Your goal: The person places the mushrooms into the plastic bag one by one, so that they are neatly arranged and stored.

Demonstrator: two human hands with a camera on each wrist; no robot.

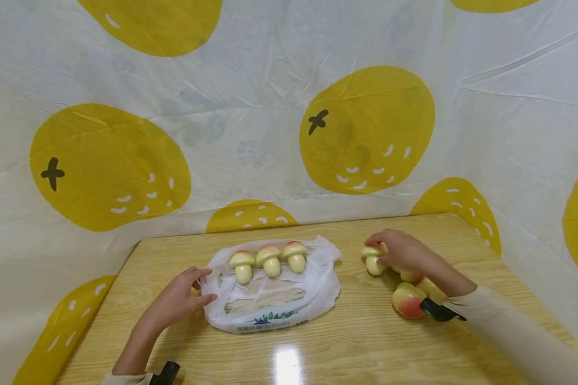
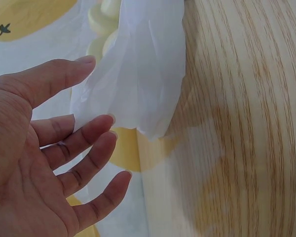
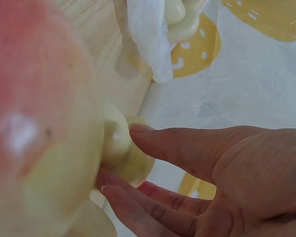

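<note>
A white plastic bag (image 1: 322,286) lies flat on the table, with three model mushrooms (image 1: 272,261) in a row on it, pale stems toward me and reddish caps away. At the bag's left edge is my left hand (image 1: 183,294); its fingers are spread and loosely bent beside the thin plastic (image 2: 143,64), holding nothing. Over on the right, my right hand (image 1: 402,251) pinches another mushroom (image 1: 373,260) between thumb and fingers. In the right wrist view, the thumb lies along one side of this mushroom (image 3: 116,136).
Beneath my right forearm sit several yellow and red model fruits, the nearest a round red-and-yellow fruit (image 1: 408,300). That fruit fills the left of the right wrist view. A white cloth (image 1: 250,133) with yellow fruit prints hangs behind the wooden table (image 1: 356,342).
</note>
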